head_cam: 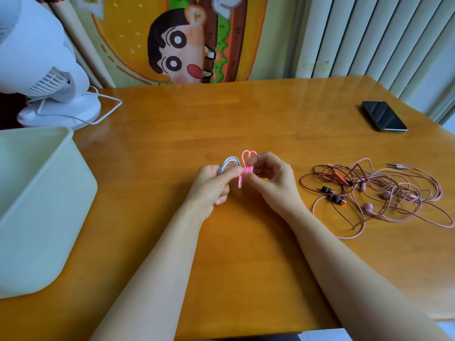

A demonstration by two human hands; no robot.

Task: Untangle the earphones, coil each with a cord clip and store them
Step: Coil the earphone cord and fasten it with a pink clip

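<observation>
My left hand [213, 187] grips a coiled white earphone cord [230, 164] above the middle of the wooden table [221, 119]. A bright pink cord clip [246, 168] is wrapped around the coil, its loops sticking up and one end hanging down. My right hand [272, 179] pinches the clip from the right side. To the right on the table lies a tangle of a dark red earphone cord [330, 190] with black and red buds and a pale pink earphone cord [403, 195] with pink buds.
A pale green plastic bin [41, 210] stands at the left table edge. Behind it is a white desk fan [49, 77] with its cable. A dark phone [384, 116] lies at the far right. A cartoon cloth and blinds back the table.
</observation>
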